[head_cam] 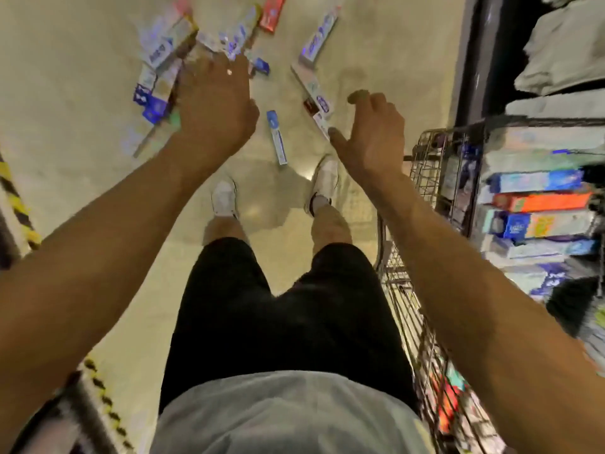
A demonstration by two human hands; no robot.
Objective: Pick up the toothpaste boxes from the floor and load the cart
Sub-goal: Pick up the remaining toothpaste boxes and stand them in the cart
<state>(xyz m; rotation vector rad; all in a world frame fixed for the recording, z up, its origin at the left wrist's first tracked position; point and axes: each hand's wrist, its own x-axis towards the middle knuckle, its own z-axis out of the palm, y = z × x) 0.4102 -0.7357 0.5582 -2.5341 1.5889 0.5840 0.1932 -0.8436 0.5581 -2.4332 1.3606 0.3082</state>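
Note:
Several toothpaste boxes lie scattered on the pale floor ahead of my feet: a pile at upper left, a red box, a long white box, another white one and a small blue-white box. My left hand reaches out above the pile, fingers spread, holding nothing. My right hand hangs over the floor beside the white boxes, fingers loosely curled and empty. The wire cart stands at my right with boxes stacked inside.
A dark shelf unit with white packs rises behind the cart at upper right. A yellow-and-black striped edge runs along the left. My white shoes stand close to the nearest box.

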